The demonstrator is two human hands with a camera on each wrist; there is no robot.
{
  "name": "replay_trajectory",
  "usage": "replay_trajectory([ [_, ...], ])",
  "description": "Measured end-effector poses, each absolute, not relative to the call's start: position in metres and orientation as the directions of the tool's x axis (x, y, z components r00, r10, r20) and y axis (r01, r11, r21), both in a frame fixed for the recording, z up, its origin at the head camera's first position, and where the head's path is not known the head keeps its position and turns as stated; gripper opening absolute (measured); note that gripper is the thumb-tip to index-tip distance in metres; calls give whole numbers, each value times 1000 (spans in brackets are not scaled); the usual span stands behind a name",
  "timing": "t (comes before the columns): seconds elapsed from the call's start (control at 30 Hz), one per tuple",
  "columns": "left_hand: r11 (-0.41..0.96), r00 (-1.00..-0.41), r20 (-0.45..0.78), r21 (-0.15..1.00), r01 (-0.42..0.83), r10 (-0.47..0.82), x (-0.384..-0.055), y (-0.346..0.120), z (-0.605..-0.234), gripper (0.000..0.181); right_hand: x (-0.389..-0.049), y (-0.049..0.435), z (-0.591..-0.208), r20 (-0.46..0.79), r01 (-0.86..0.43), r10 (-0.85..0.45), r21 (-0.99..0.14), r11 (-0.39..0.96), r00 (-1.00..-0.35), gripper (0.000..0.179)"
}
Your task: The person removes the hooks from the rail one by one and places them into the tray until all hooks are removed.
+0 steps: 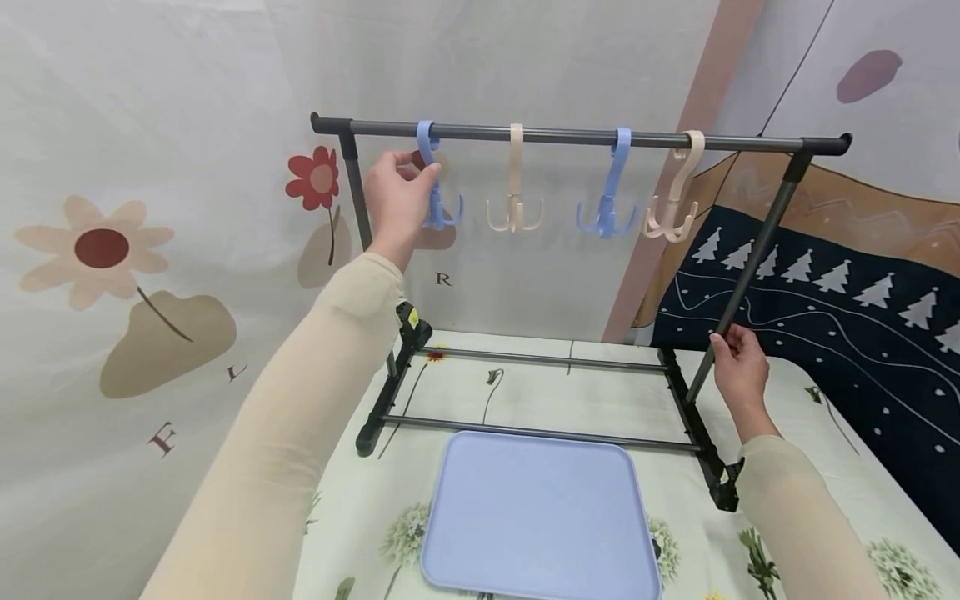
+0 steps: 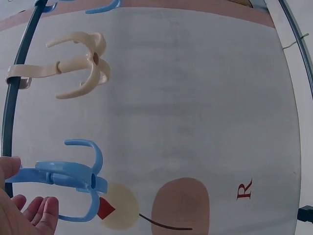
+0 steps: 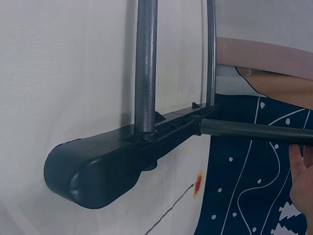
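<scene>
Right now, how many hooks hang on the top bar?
4. Left to right in the head view: a blue hook at the left hand, a cream hook, a second blue hook, and a second cream hook farthest right. None seems hidden.

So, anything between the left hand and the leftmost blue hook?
Nothing visible: the left hand is at the leftmost blue hook; the nearest other, a beige hook, hangs farther along the top bar, beyond it.

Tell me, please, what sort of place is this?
Probably an indoor corner, perhaps staged as a small set: a printed backdrop rises behind, and a dark rack with hooks stands on a flower-patterned cloth.
</scene>
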State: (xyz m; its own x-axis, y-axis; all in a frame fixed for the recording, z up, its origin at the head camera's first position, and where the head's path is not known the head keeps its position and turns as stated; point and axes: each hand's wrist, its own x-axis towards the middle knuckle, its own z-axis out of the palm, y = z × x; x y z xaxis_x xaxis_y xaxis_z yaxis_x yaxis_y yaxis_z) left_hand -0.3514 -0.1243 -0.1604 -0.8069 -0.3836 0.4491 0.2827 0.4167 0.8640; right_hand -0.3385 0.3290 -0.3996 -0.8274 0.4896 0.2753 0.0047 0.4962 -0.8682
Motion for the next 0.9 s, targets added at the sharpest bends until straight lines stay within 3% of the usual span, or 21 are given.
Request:
replay_trajectory([
  [0.27,465,-773,480,842,274,-414,-365,-118,-160,30,-338,329,-400,270,10,495,-871,492,-826,47],
  [0.9,474,-759,476,844,251,-445,-370,-108,-167,24,-337,330,-399,276,8,483,-863,505,-831,49],
])
